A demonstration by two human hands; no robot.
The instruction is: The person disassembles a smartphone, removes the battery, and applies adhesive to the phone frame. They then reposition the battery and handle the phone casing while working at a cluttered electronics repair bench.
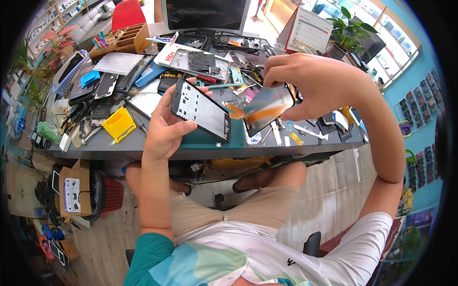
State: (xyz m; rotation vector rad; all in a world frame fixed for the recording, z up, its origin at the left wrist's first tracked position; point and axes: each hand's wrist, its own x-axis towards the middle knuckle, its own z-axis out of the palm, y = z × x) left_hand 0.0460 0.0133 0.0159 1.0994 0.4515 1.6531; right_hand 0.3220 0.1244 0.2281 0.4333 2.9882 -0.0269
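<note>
My left hand (168, 125) grips a black phone frame (202, 112) by its left edge, tilted, with its pale metal inner side facing up. In my right hand (305, 86) is a phone screen panel (270, 106), pinched between thumb and fingers near its upper right edge. An orange flex cable (237, 111) sticks out from the panel's left side toward the frame. The two parts are held apart above the front of the desk, over a dark green mat (193, 139).
Phone parts and tools crowd the grey desk. A yellow plastic piece (119, 125) and a blue basket (70, 76) lie left. Behind are a wooden organizer (126, 40), a monitor (206, 15), a desk calendar (307, 31) and a potted plant (350, 34). A cardboard box (76, 190) stands below.
</note>
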